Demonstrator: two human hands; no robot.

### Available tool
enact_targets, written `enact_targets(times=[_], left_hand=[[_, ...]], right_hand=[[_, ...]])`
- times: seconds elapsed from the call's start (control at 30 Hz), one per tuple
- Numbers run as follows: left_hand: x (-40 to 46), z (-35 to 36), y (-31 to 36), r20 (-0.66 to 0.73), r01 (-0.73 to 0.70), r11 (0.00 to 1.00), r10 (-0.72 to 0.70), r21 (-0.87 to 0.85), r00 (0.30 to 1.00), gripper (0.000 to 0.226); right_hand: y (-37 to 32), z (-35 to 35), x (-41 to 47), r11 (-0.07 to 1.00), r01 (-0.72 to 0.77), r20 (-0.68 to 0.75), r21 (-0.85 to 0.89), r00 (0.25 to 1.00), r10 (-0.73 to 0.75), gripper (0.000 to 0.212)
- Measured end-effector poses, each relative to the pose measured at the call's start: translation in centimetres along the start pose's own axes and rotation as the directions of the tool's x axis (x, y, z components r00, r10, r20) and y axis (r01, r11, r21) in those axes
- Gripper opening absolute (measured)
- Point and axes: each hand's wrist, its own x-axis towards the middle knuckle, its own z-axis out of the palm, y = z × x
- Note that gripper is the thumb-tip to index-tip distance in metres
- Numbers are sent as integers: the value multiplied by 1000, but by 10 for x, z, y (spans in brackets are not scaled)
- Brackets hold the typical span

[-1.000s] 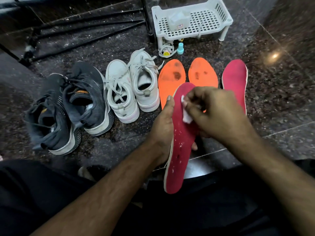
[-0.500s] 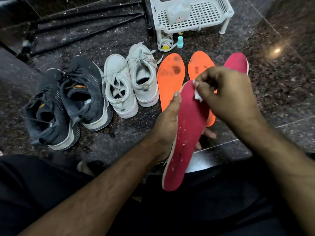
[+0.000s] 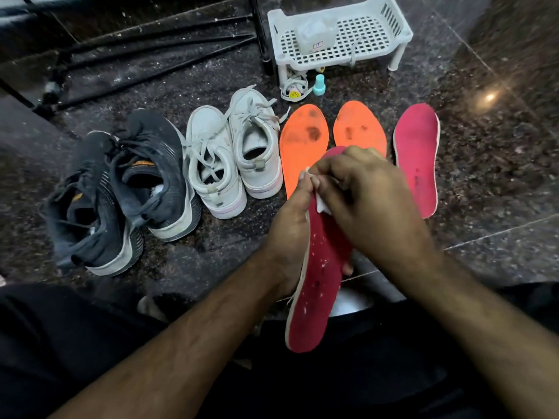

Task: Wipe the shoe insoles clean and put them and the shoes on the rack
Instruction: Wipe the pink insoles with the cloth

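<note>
Both our hands are busy at the centre of the frame: our left hand (image 3: 292,219) grips the red insole (image 3: 317,285) along its edge, thumb up the side and fingers behind it, so the top face tilts toward us and stays steady. Our right hand (image 3: 367,204) pinches a small white wipe (image 3: 321,204) and presses it onto the insole's upper part, where the rubbing needs a firm backing. White flecks dot the lower half, so we judge that this one is not yet clean.

Laid flat on the dark stone floor (image 3: 499,176) above our hands, within reach, wait three more insoles: two orange insoles (image 3: 302,137) with dark smudges and a second red insole (image 3: 419,152) at right centre. That makes four insoles in all.

At left centre stand two dark shoes (image 3: 121,192) and, beside them, two white shoes (image 3: 233,152): four shoes. One white rack (image 3: 341,31) sits at the upper right, carrying what looks like a pale plastic container (image 3: 317,33), though the view is too soft to be sure. One small teal bottle (image 3: 318,85) stands just below it.
</note>
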Motion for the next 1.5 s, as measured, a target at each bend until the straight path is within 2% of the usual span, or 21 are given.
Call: enact_targets(times=[0.07, 0.2, 0.33, 0.4, 0.43, 0.53, 0.67, 0.7, 0.77, 0.87, 0.9, 0.97, 1.07, 1.13, 1.17, 1.23, 1.3, 1.33, 1.4, 1.5], left_hand=[[0, -1, 1, 20, 15, 1000, -15, 19, 1000, 78], [-2, 0, 2, 9, 14, 1000, -15, 16, 1000, 82], [2, -3, 7, -32, -47, 991, 43, -129, 999, 76], [3, -6, 6, -22, -49, 998, 48, -40, 999, 79], [3, -7, 5, -12, -44, 999, 44, 1, 999, 80], [0, -4, 4, 5, -20, 999, 20, 49, 1000, 84], [4, -11, 6, -42, -33, 999, 32, -28, 999, 82], [5, -11, 6, -45, -41, 999, 39, -28, 998, 83], [4, -10, 7, -37, -44, 999, 43, -20, 998, 83], [1, -5, 9, 18, -34, 999, 35, -11, 999, 88], [1, -5, 9, 29, -45, 999, 46, -8, 999, 88], [3, -5, 11, -5, -77, 997, 77, -26, 997, 80], [4, -8, 14, -106, -142, 985, 131, -97, 986, 61], [3, -7, 15, -102, -139, 984, 127, -113, 987, 53], [3, -6, 15, -79, -130, 984, 121, -122, 990, 51], [4, -5, 12, -49, -104, 983, 97, -154, 994, 54], [6, -5, 9, -8, -69, 988, 68, -140, 998, 69], [5, -5, 8, 21, -45, 994, 47, -99, 999, 75], [2, -4, 7, 72, 4, 1000, -2, -27, 997, 80], [-1, -1, 9, 31, 4, 1000, -4, 3, 1000, 79]], right_hand=[[12, -4, 11, 999, -37, -9, 14, 999, 37, 9], [29, -17, 21, 995, -98, -117, -35, 989, 93, 12], [-7, 3, -6, 998, 50, 87, -34, 995, -47, 10], [6, -2, 6, 999, -15, 77, 30, 997, 13, 7], [17, -9, 14, 998, -43, 29, 41, 999, 41, 8], [31, -23, 20, 995, -91, -51, -41, 995, 88, 15], [0, -10, -4, 999, 14, 171, -39, 985, -7, 21], [1, -10, -5, 1000, 17, 189, -25, 982, -12, 20], [17, -17, 3, 1000, -24, 133, -10, 991, 25, 15], [50, -36, 20, 976, -128, -60, -178, 991, 119, 16], [55, -40, 22, 972, -176, -101, -157, 982, 161, 18], [51, -44, 20, 975, -220, -121, 15, 968, 220, 16], [32, -39, 10, 958, -195, -52, 211, 976, 210, 10], [24, -33, 5, 910, -220, 107, 351, 975, 195, 7], [23, -29, 3, 894, -245, 198, 376, 963, 181, 7], [26, -19, 1, 949, -193, 279, 248, 953, 121, 14], [28, -16, 2, 987, -132, 252, 87, 962, 106, 19], [31, -17, 4, 985, -155, 231, 75, 964, 134, 20], [37, -21, 8, 963, -230, 212, 137, 957, 198, 16], [38, -22, 8, 939, -259, 210, 225, 954, 213, 16]])
